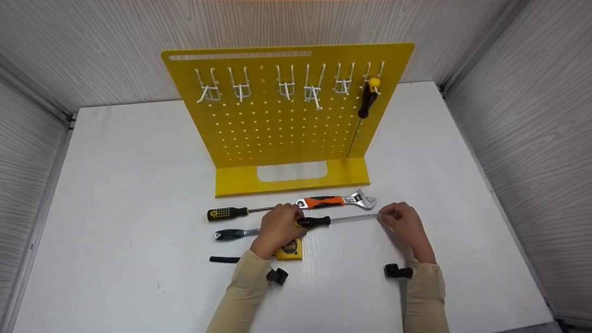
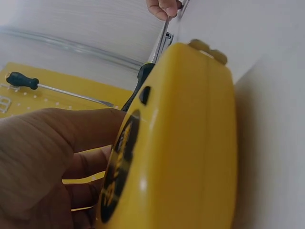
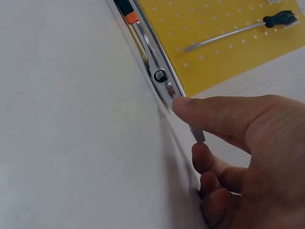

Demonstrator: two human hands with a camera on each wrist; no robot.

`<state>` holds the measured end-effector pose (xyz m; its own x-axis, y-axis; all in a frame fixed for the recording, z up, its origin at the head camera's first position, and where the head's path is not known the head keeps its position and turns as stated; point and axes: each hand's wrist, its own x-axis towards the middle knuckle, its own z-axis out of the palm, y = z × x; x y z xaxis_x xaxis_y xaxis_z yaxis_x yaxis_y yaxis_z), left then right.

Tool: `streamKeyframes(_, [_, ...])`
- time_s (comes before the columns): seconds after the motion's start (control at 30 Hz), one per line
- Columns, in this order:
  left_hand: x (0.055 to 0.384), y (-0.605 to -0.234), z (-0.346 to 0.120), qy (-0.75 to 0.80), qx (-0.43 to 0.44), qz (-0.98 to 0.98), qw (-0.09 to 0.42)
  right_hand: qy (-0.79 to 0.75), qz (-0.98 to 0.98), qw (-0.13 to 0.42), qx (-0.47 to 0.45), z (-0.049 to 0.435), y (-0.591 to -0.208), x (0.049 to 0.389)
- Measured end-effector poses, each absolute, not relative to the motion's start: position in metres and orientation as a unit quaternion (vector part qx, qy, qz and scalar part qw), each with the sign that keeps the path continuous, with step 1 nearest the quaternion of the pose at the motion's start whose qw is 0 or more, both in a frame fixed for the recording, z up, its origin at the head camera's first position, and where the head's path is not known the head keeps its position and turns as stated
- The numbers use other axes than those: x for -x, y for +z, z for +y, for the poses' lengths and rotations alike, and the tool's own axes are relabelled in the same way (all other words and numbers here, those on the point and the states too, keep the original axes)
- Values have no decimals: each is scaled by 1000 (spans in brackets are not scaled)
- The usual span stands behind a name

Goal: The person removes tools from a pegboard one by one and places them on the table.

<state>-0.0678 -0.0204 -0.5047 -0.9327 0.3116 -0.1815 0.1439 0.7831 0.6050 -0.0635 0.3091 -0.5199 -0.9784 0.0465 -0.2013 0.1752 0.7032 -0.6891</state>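
Observation:
My left hand [image 1: 280, 226] grips the black handle of a screwdriver [image 1: 315, 222] above the table. The fingers of my right hand [image 1: 407, 226] pinch its metal shaft near the far end. In the right wrist view, the flat tip [image 3: 198, 134] shows between thumb and fingers. A yellow tape measure [image 1: 290, 250] sits just below my left hand and fills much of the left wrist view. Behind the held screwdriver lies an adjustable wrench [image 1: 323, 201] with an orange and black handle. Another screwdriver [image 1: 227, 213], yellow and black, lies left of it, its shaft partly hidden by my left hand.
A yellow pegboard [image 1: 286, 134] with several white hooks [image 1: 286, 89] stands behind the tools. One screwdriver [image 1: 367, 99] hangs at its right. A green-handled tool [image 1: 230, 235] and a black bar-like piece [image 1: 224, 260] lie at the left, partly covered by my left hand and arm.

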Motion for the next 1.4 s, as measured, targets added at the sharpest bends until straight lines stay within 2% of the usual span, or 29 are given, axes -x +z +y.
streamKeyframes(0.63, [67, -507, -22, 322, -107, 930, 143, -327, 940, 84, -44, 307, -521, 67])
streamKeyframes(0.9, [66, -505, -25, 334, -112, 925, 142, -331, 936, 106, -63, 307, -520, 66])
streamKeyframes(1.13, [67, -495, -27, 368, -116, 913, 129, -374, 918, 113, -67, 308, -515, 66])
streamKeyframes(1.4, [74, -491, -32, 484, -114, 862, 102, -462, 877, 99, -92, 322, -519, 61])
